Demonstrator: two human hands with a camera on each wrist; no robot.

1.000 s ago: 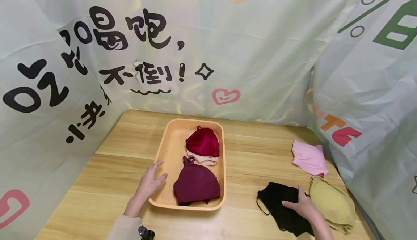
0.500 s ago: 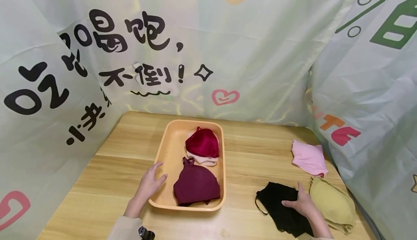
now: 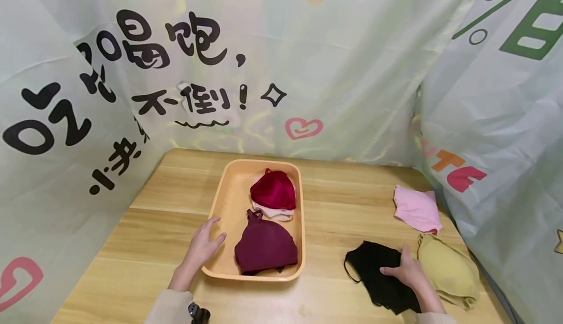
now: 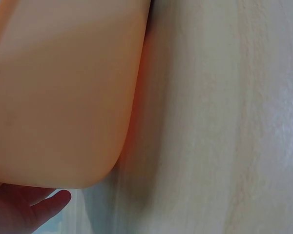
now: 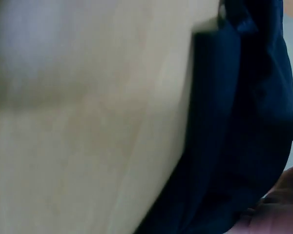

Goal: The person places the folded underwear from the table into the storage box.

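Note:
My right hand is on a black bra at the right of the table, thumb across its upper face and fingers at its right edge. In the right wrist view the dark cloth stands between camera and hand, hiding most of the fingers. At the near left side of an orange tray, my left hand rests with thumb and fingers spread over the rim. A plum bra lies inside; behind it a crimson bra sits on pale cloth.
A pink folded garment lies at the far right, with a mustard bra close beside the black one. Printed curtains enclose the back and both sides of the wooden table.
The head view has tipped slightly downward and back. Both hands keep their places; the black bra's left strap has shifted a little to the left.

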